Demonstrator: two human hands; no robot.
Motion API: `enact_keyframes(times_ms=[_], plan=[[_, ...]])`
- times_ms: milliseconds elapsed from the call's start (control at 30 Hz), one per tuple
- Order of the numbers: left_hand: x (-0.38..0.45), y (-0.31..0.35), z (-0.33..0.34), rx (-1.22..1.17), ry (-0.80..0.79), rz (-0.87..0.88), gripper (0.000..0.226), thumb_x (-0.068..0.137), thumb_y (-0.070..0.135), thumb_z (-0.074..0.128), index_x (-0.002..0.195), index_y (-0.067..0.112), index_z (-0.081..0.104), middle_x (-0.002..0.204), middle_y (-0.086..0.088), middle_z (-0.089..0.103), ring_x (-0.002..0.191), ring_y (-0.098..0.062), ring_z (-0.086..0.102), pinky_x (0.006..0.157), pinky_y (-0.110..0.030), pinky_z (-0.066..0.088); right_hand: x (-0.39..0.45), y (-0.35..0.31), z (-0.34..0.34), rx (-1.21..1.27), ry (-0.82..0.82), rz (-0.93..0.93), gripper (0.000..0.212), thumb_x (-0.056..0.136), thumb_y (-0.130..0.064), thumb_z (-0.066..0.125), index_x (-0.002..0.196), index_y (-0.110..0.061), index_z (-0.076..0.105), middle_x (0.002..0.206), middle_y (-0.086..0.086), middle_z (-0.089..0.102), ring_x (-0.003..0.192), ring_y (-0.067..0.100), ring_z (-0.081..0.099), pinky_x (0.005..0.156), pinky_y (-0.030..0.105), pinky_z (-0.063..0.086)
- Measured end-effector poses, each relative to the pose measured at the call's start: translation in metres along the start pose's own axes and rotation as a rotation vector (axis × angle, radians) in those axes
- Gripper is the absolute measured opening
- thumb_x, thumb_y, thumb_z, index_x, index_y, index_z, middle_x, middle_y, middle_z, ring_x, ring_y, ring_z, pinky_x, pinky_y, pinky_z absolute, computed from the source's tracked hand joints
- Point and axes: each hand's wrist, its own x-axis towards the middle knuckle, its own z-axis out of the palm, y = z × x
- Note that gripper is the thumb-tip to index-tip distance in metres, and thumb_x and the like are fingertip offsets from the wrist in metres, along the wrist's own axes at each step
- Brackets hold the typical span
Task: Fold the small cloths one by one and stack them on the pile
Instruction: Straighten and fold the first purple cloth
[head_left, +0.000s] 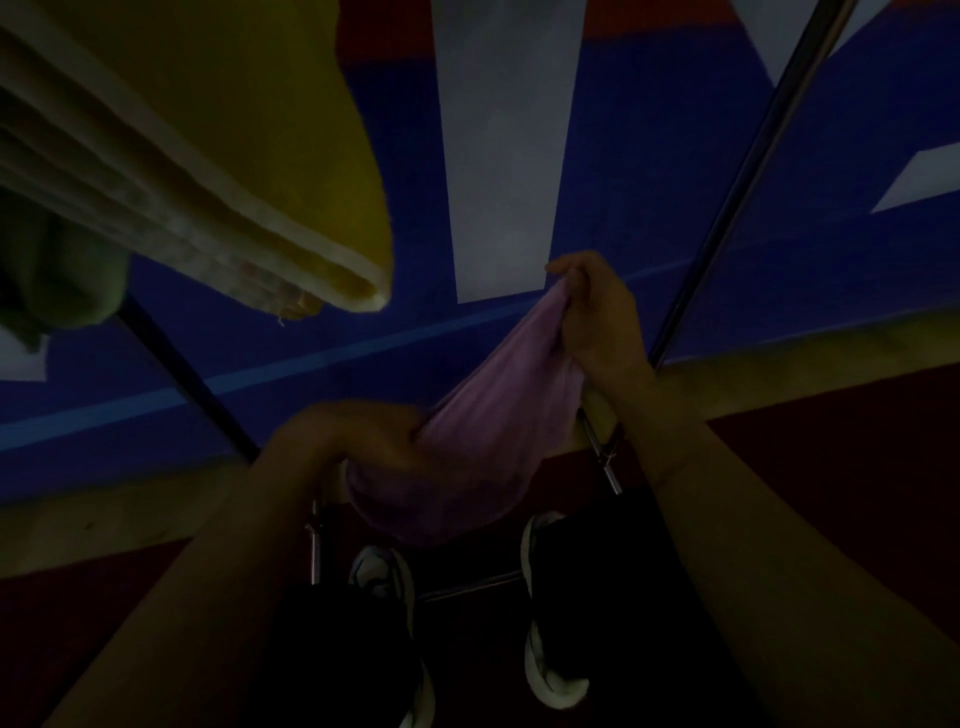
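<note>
Both hands are holding a pink cloth (483, 441) in the air above two shoes (540, 608): right hand (597, 317) is pinching its upper corner, left hand (363, 436) is gripping the lower edge. Up left, a folded pile (218, 171), yellow on top, is lying apart from it.

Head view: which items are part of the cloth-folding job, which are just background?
In the job:
- pink cloth, held in the air
- left hand and right hand, each gripping an end
- pile of folded cloths, yellow on top

Background:
- green cloth at the left edge
- metal frame rods
- shoes
- patterned floor
</note>
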Motion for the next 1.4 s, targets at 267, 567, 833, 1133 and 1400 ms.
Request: enact_keyframes(times_ms=[267,567,833,1133,1400], plan=[[0.006,-0.042,0.009,0.041,-0.056,-0.232,0.02,0.09,0.029,0.068,0.097,0.013,0.077,0.078,0.007,0.074,0.063,-0.008,0.068,0.043,-0.016,0.039,0.015,0.02,-0.045,-0.012,0.225,0.165,0.027,0.105,-0.015,0.036,0.12,-0.01,0.059,0.115,-0.007,0.057,0.108,0.011,0.053,0.098,0.029,0.045],[-0.011,-0.072,-0.009,-0.522,0.419,-0.344,0.08,0.083,0.082,0.031,0.092,0.013,0.071,0.071,-0.004,0.073,0.057,-0.02,0.066,0.053,-0.026,0.045,0.015,0.026,-0.055,-0.128,0.117,0.133,0.024,0.104,-0.031,0.043,0.114,-0.015,0.058,0.098,-0.007,0.059,0.086,0.007,0.056,0.069,0.019,0.044],[-0.007,-0.084,-0.025,-1.051,0.769,-0.281,0.058,0.096,0.06,0.046,0.107,0.007,0.067,0.077,-0.003,0.077,0.053,-0.01,0.068,0.049,-0.024,0.045,0.018,0.027,-0.054,-0.043,0.096,0.145,0.025,0.103,-0.028,0.046,0.115,-0.01,0.058,0.102,-0.002,0.062,0.09,0.011,0.059,0.071,0.022,0.049],[-0.013,-0.08,-0.033,-1.648,0.968,-0.027,0.018,0.099,0.009,0.052,0.084,0.013,0.061,0.071,-0.003,0.067,0.065,-0.016,0.06,0.044,-0.019,0.048,0.007,0.018,-0.058,0.025,-0.022,0.062,0.013,0.103,-0.031,0.048,0.108,-0.022,0.055,0.1,-0.018,0.057,0.09,-0.005,0.054,0.073,0.021,0.046],[-0.019,-0.089,-0.027,-0.443,0.848,-0.377,0.045,0.098,0.04,0.057,0.075,0.002,0.065,0.055,-0.006,0.059,0.053,-0.017,0.055,0.06,-0.033,0.05,0.008,0.019,-0.054,-0.009,0.032,0.011,0.02,0.104,-0.024,0.045,0.113,-0.01,0.055,0.097,-0.016,0.058,0.086,-0.005,0.055,0.074,0.018,0.046]])
